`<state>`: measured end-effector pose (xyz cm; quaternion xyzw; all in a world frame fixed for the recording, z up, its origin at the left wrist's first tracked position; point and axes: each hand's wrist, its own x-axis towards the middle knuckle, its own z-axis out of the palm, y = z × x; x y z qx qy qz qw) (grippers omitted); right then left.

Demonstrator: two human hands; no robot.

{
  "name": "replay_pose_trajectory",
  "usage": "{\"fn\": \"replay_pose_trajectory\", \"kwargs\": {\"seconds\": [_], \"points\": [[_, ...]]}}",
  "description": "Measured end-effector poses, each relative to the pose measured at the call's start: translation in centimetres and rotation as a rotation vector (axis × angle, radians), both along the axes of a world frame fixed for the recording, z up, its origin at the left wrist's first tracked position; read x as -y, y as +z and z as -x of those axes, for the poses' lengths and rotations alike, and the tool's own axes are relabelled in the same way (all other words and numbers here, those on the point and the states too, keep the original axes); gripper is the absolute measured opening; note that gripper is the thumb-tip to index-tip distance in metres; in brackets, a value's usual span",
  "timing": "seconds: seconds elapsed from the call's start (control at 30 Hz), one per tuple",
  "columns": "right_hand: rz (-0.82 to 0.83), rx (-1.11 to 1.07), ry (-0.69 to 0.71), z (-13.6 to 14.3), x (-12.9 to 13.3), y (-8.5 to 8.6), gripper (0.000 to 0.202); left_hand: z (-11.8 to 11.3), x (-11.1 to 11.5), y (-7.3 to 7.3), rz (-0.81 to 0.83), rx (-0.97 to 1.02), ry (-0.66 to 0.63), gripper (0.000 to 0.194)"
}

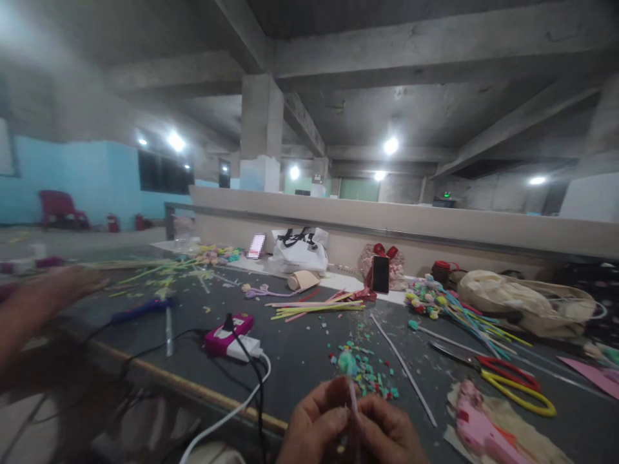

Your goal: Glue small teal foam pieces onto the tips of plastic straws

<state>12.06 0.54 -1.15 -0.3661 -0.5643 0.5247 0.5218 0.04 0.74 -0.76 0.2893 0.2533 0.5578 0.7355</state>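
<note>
At the bottom middle, my left hand [314, 422] and my right hand [389, 428] meet with fingers pinched around a thin pale flower stem [354, 399]. Its green tufted head [347, 362] points away from me over the table. Small teal, white and red bits [374, 374] lie scattered just beyond my fingers. To the right rest a loose pale stem [406, 370] and another stem with a teal tip [413, 326]. My fingers partly cover the lower stem.
Scissors [512, 383] and a pink glue gun [476, 422] lie right. Stem bundles [319, 306], a magenta power strip [229, 334] with cables and a blue glue gun [140, 310] lie centre and left. Another person's arm [48, 296] reaches in left. A phone [380, 274] stands behind.
</note>
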Motion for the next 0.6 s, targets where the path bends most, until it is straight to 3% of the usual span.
{"fn": "replay_pose_trajectory", "kwargs": {"seconds": [0.1,0.27,0.6], "points": [[0.075,-0.157,0.001,-0.6,-0.2,0.3,0.033,0.4,0.2,0.6,0.003,-0.038,0.028,0.041],[0.142,-0.21,0.041,-1.5,-0.6,0.9,0.031,1.1,0.4,1.2,0.023,-0.121,0.083,0.011],[0.252,-0.337,0.156,-2.3,-0.8,0.9,0.028,0.4,0.6,1.9,0.051,-0.205,0.163,0.028]]}}
